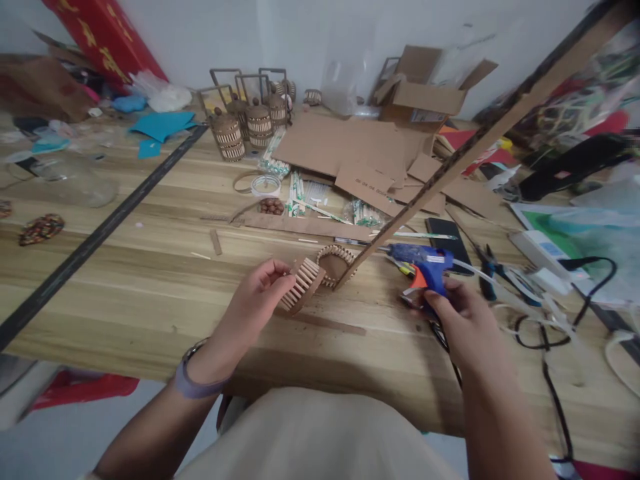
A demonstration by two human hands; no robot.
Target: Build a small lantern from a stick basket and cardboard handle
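Between the fingers and thumb of my left hand (265, 293) is a small round piece of cardboard ringed with short wooden sticks (304, 285), held tilted above the table. A similar stick-ringed cardboard piece (336, 264) lies just behind it, its hollow side up. My right hand (457, 310) is closed round the handle of a blue hot glue gun (423, 260) with an orange trigger. Its nozzle points left, toward the ringed pieces. A thin brown cardboard strip (330, 325) rests on the table in front of my left hand.
Finished-looking stick baskets with tall handles (229, 137) stand at the back. Cardboard sheets (345, 143), tape rolls (265, 185) and brown beads (271, 206) lie ahead. A long cardboard bar (430, 190) slants across the view. Pliers (487, 270) and tangled cables (545, 333) sit at right.
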